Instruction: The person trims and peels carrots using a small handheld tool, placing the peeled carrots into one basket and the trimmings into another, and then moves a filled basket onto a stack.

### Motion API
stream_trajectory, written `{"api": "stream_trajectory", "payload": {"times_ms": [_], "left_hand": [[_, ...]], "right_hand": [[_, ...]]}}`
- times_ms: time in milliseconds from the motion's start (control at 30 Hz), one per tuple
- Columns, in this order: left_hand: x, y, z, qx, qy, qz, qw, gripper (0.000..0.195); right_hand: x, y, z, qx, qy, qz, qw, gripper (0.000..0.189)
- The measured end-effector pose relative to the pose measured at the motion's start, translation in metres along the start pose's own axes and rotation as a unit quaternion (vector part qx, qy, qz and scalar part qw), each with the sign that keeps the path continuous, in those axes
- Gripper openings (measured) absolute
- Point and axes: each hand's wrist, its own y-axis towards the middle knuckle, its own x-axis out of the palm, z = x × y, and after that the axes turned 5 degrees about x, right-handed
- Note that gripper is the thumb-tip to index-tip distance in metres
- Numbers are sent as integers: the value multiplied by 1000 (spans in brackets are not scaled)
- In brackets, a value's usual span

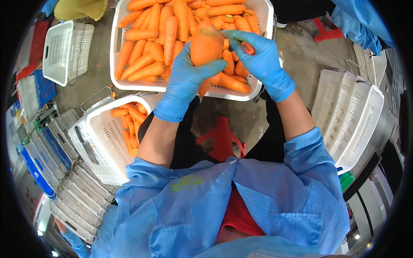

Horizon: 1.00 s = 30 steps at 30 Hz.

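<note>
My left hand (pixel 185 79), in a blue glove, grips a thick orange carrot (pixel 207 48) with its crown end tilted up toward me. In my right hand (pixel 263 58), also gloved, is a small red-handled tool (pixel 247 48); its working end is hidden by the fingers and the carrot. The index finger of that hand reaches to the carrot's crown. Both hands are above the near side of a white plastic crate (pixel 116 61) heaped with carrots (pixel 170 35). A cut carrot top (pixel 228 18) lies on the heap.
Left of my knee, a white perforated crate (pixel 106 142) holds more carrots (pixel 130 125). Another white crate (pixel 58 53) stands farther left. Stacked crates (pixel 348 119) are at right, with more stacks (pixel 80 196) at lower left. A red stool (pixel 222 138) shows between my legs. Other people are nearby.
</note>
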Motion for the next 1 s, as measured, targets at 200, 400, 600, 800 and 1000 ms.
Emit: {"api": "stream_trajectory", "payload": {"times_ms": [200, 400, 600, 800, 1000], "left_hand": [[2, 4, -11, 44, 124, -34, 991, 51], [5, 1, -11, 96, 323, 9, 941, 47], [9, -6, -9, 73, 246, -16, 966, 46], [9, -22, 5, -95, 103, -76, 987, 46], [4, -45, 40, 53, 146, -231, 961, 46]], "right_hand": [[-8, -7, -3, -45, -159, -44, 985, 42], [-6, -9, 1, -83, -201, -19, 976, 23], [-1, -9, 6, -58, -188, 8, 980, 30], [-3, -8, 14, -27, -135, -52, 989, 27], [-15, -1, 55, 185, -331, -63, 923, 20]]}}
